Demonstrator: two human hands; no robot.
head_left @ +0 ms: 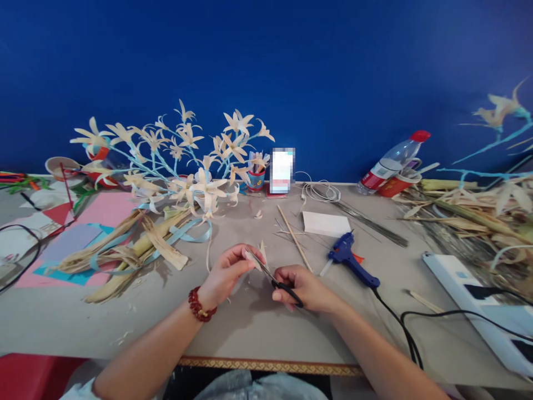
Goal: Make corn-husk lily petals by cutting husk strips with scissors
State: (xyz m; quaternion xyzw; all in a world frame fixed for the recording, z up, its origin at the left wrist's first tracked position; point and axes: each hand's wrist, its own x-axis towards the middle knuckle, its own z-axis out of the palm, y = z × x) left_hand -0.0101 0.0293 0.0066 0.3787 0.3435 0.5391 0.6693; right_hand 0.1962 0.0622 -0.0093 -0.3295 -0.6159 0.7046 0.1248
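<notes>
Black-handled scissors [270,273] are in my right hand [300,289], its fingers wrapped round the handle loops. Their blades point up and left, reaching to the fingers of my left hand [227,272]. That hand is closed in a pinch on a small pale strip [252,256], which looks like dried husk; the blades lie against it. A pointed pale piece [262,250] shows just behind the blades. My left wrist wears a red bead bracelet [201,304]. Small pale scraps lie on the table [158,328] to the left.
Husk flowers on blue stems [204,189] stand at the back left, with dried husk bundles [137,250] before them. A blue glue gun [353,258] and its black cord lie right of my hands, near a power strip [470,305]. A wooden stick [295,238] lies ahead.
</notes>
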